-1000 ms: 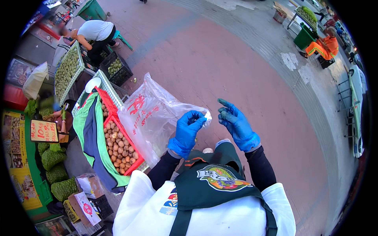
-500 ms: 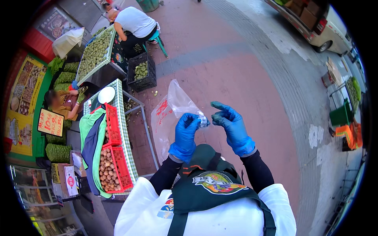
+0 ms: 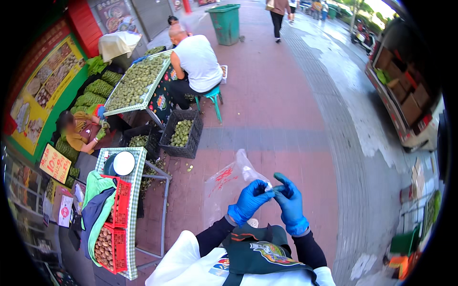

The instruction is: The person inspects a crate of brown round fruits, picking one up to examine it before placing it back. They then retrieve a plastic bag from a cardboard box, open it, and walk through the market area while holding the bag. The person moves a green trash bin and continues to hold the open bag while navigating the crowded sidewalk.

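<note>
My left hand (image 3: 249, 202), in a blue glove, pinches the gathered edge of a translucent plastic bag (image 3: 220, 190) with red print, which hangs to the left of my hands. My right hand (image 3: 289, 205), also gloved in blue, meets it at that gathered edge, thumb and fingers pinched there, one darkened fingertip raised. To the left stands a checked table (image 3: 140, 167) with a white round dish (image 3: 124, 163), red crates (image 3: 119, 255) of walnuts and a green and navy cloth (image 3: 95, 205).
A person (image 3: 195, 64) on a stool bends at a table (image 3: 143, 101) of green fruit; another (image 3: 76, 133) sits left. Black crates (image 3: 183, 148), a green bin (image 3: 225, 28), a walker (image 3: 277, 19), an open van (image 3: 405, 95) and orange clothing (image 3: 398, 264) stand or show around the pavement.
My view has swung up along the pavement. My hands, lower in view, have drawn together, the right now at the bag's edge where it was apart from it.
</note>
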{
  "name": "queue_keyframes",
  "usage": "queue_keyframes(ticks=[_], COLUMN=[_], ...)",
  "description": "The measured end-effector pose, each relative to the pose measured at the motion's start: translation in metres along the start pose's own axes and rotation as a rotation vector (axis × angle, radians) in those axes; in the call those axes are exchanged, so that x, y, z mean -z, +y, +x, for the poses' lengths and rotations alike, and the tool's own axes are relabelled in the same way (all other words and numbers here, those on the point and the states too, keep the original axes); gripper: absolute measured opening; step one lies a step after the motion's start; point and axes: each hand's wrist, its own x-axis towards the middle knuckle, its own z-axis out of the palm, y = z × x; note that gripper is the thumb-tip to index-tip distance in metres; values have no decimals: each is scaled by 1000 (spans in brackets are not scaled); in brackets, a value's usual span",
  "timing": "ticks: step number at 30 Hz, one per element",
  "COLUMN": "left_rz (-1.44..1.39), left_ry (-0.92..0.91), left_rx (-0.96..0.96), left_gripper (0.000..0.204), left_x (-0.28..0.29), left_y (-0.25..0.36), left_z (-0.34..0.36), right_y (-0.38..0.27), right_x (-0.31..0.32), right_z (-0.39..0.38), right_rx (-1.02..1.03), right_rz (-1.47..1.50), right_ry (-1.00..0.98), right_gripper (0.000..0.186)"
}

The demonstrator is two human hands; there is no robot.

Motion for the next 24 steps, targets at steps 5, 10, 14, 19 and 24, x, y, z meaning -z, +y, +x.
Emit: queue_keyframes(ticks=[5, 10, 14, 19, 24], left_rz=[195, 751, 845, 280, 129], left_ry=[-3, 207, 435, 666, 383], left_rx=[-39, -313, -374, -277, -178], left_gripper=[20, 15, 10, 12, 16], left_x=[-3, -22, -31, 7, -15], left_y=[-6, -3, -16, 3, 43], left_z=[132, 277, 403, 534, 676], right_y=[-15, -29, -34, -77, -93], right_x=[64, 139, 198, 232, 265], right_z=[118, 259, 380, 531, 680], right_rx=[-32, -43, -93, -168, -150], right_rz=[-63, -67, 23, 143, 157], right_ry=[-1, -99, -123, -111, -156], right_gripper=[41, 38, 37, 38, 37])
